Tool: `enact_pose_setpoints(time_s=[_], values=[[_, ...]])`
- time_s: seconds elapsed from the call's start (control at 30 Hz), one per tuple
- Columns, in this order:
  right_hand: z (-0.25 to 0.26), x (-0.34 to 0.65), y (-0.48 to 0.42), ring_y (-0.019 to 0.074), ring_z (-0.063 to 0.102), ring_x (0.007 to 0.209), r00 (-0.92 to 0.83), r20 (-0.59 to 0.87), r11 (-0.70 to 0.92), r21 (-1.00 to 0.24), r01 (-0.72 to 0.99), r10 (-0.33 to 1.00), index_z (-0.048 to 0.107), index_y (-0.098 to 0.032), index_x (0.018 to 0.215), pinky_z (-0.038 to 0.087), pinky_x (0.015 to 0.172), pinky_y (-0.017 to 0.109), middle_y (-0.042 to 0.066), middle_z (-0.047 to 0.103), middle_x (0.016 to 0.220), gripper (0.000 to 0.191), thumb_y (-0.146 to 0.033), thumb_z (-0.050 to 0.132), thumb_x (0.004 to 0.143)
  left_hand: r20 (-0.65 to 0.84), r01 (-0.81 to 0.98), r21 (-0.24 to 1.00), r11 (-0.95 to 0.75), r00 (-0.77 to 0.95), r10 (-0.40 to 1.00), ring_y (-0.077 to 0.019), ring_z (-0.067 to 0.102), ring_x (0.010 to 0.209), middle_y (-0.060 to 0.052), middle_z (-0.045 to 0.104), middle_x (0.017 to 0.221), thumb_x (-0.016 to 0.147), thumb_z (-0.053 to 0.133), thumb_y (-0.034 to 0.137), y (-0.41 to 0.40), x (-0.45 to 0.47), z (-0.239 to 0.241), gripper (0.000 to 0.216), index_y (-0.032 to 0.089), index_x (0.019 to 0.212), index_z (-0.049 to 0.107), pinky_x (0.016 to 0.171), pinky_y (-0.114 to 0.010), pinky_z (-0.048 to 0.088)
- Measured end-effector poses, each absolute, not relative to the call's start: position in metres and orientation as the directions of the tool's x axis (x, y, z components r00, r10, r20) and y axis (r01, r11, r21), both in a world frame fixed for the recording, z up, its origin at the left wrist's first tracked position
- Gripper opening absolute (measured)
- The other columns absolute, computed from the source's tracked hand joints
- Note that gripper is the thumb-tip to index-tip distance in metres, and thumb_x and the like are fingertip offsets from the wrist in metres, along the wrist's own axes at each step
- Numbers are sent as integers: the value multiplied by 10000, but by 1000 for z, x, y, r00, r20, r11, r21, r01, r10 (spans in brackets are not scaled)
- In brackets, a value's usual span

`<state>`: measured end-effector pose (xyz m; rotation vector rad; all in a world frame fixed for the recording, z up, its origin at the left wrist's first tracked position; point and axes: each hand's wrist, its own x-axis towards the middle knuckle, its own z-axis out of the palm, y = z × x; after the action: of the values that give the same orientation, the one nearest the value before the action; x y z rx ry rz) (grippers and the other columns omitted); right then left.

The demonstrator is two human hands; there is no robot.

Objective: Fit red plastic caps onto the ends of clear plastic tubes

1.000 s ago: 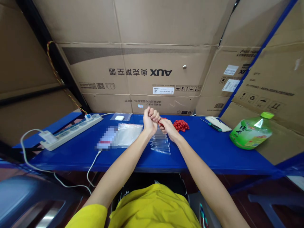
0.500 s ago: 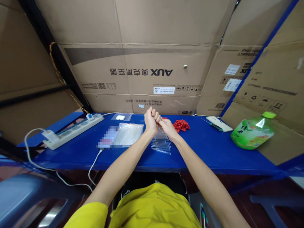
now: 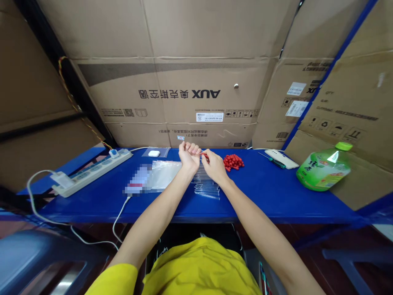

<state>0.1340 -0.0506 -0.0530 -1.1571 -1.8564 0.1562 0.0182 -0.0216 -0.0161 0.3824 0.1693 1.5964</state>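
Two hands meet over the clear tubes [image 3: 207,184] on the blue table [image 3: 276,192].
Left hand [image 3: 188,157] and right hand [image 3: 213,167] pinch one light, slippery, probably brittle tube and red cap [image 3: 205,155]; grip near the end.

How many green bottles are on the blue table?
1. The one green plastic bottle with a lime cap lies tilted at the right end of the blue table, against the cardboard boxes. No other bottle shows.
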Motion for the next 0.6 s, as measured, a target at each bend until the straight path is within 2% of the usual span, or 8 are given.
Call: enact_pose_setpoints(time_s=[0.23, 0.37, 0.47, 0.6], values=[[-49, 138, -55, 225, 625, 906, -184, 647, 586, -485, 649, 740, 633, -210, 1062, 414, 816, 293, 90, 700, 1012, 233, -292, 429, 986, 133, -916, 400, -25, 31, 991, -78, 247, 416, 74, 201, 511, 972, 524, 392, -23, 14, -12, 474, 208, 616, 270, 452, -228, 282], [-51, 138, -54, 209, 619, 818, -162, 625, 564, -523, 639, 763, 637, -223, 1080, 401, 760, 283, 64, 709, 958, 224, -318, 465, 972, 146, -908, 416, -44, 19, 989, -77, 220, 405, 75, 182, 491, 971, 526, 408, -25, 12, -10, 502, 208, 612, 236, 436, -234, 259], [-53, 136, -52, 198, 577, 703, -158, 559, 524, -588, 616, 814, 638, -220, 991, 365, 685, 279, 33, 680, 798, 223, -382, 487, 960, 175, -897, 438, -55, 24, 984, -73, 158, 386, 81, 128, 477, 972, 516, 400, -28, 13, -8, 517, 208, 612, 198, 413, -245, 196], [-53, 135, -50, 187, 532, 664, -191, 507, 527, -683, 505, 840, 604, -203, 786, 335, 641, 280, 29, 635, 707, 292, -388, 442, 944, 188, -876, 483, 10, 115, 976, -63, 146, 371, 89, 128, 478, 960, 551, 392, -34, 18, -4, 526, 211, 614, 199, 403, -244, 153]])
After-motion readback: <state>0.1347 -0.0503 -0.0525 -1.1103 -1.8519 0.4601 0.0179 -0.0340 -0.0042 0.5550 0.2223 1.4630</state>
